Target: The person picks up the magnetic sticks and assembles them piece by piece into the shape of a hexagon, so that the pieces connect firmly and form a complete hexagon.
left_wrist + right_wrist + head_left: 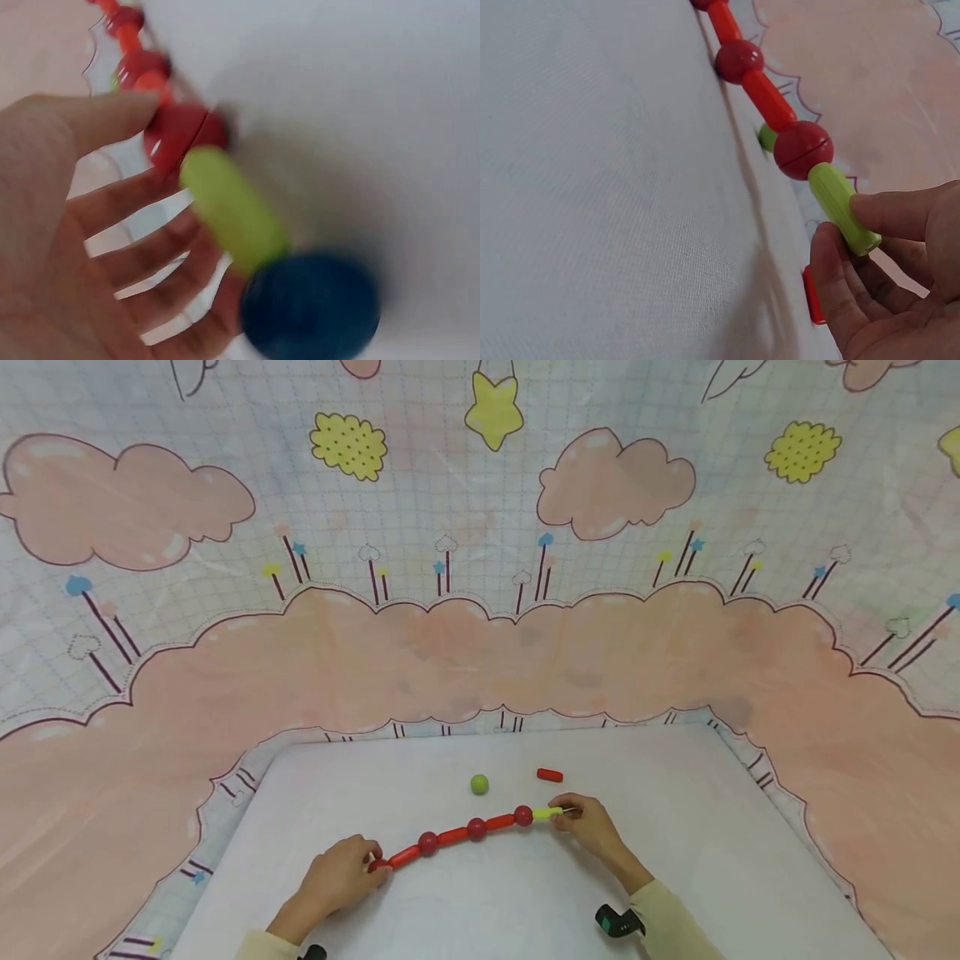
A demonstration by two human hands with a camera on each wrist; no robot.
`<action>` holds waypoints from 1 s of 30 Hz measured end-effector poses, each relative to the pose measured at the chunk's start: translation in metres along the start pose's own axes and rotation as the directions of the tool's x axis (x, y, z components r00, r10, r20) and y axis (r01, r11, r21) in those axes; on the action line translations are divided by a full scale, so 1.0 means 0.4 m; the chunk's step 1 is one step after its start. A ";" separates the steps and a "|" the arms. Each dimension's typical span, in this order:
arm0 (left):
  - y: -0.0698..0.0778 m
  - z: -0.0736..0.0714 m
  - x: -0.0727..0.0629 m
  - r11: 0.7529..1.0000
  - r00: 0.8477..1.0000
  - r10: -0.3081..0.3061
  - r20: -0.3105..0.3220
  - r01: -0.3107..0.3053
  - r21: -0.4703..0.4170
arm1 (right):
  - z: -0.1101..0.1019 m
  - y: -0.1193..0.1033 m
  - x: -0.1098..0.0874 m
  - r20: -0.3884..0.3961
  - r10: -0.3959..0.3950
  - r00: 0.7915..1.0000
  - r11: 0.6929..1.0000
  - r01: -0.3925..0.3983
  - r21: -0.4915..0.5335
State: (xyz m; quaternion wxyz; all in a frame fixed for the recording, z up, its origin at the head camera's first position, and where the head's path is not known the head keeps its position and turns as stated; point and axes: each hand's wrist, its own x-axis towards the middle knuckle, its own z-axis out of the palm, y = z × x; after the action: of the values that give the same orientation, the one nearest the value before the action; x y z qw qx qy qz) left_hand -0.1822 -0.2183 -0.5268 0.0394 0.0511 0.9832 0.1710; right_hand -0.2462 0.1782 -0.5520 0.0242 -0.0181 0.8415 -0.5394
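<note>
A chain of red balls (pixel 477 829) and red rods (pixel 453 837) stretches between my two hands. At its left end my left hand (pixel 333 878) grips a red ball (pixel 180 139) between thumb and fingers. Beyond that ball, in the left wrist view, a yellow-green rod (pixel 232 206) and a dark blue ball (pixel 311 306) continue the chain, both blurred. My right hand (pixel 592 827) pinches a yellow-green rod (pixel 842 208) at the right end, which meets a red ball (pixel 803 150).
A green ball (pixel 479 784) lies on the white table (pixel 480 918) behind the chain. To its right is a loose red rod (pixel 550 775). A patterned cloth (pixel 450 668) surrounds the table's back and sides. Black devices (pixel 618 921) sit at the wrists.
</note>
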 end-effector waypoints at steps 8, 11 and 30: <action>-0.014 -0.032 -0.018 0.999 0.996 -0.005 0.087 0.009 -0.036 | -0.001 -0.003 0.007 -0.019 0.000 1.000 1.000 0.000 0.006; -0.011 -0.029 -0.017 0.996 0.992 -0.016 0.127 0.027 -0.086 | 0.005 0.001 0.008 -0.016 0.010 1.000 1.000 -0.010 0.016; -0.002 0.012 0.058 0.992 0.991 0.120 0.064 -0.116 -0.056 | 0.018 0.005 0.002 -0.048 0.027 0.999 1.000 -0.027 -0.010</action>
State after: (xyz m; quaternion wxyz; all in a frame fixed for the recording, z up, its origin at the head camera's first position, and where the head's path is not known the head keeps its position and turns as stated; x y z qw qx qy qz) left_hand -0.2050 -0.2147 -0.5329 0.0633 0.1137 0.9718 0.1968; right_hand -0.2465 0.1723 -0.5567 0.0114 0.0059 0.8449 -0.5348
